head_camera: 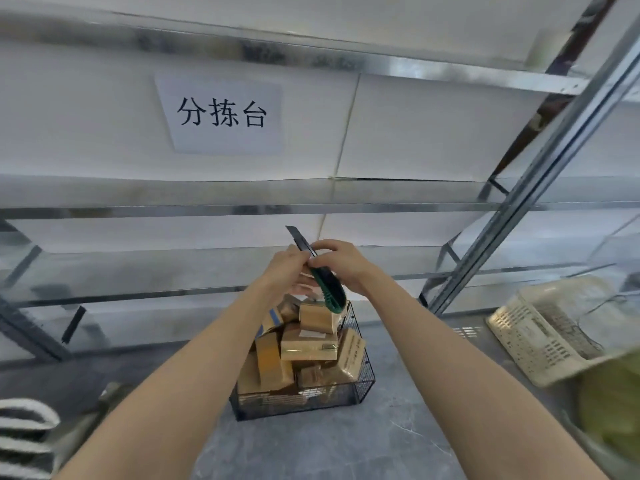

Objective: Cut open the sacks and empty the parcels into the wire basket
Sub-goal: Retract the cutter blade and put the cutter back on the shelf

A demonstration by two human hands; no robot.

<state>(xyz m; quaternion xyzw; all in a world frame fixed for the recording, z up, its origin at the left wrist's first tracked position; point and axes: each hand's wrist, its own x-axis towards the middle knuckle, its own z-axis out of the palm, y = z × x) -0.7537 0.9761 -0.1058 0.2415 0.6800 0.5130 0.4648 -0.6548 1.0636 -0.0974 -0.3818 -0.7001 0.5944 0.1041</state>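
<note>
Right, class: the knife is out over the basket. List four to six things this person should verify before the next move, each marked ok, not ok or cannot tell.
1. Knife held securely: left grip and right grip both hold the knife: ok.
2. Blade pointing away from the body: it points up and forward: ok.
3. Fingers clear of the edge: the right ones sit at the blade's base: cannot tell.
4. Room in the wire basket: parcels heap above its rim: not ok.
5. Sack ready to cut: only a blurred green shape at lower right: cannot tell.
</note>
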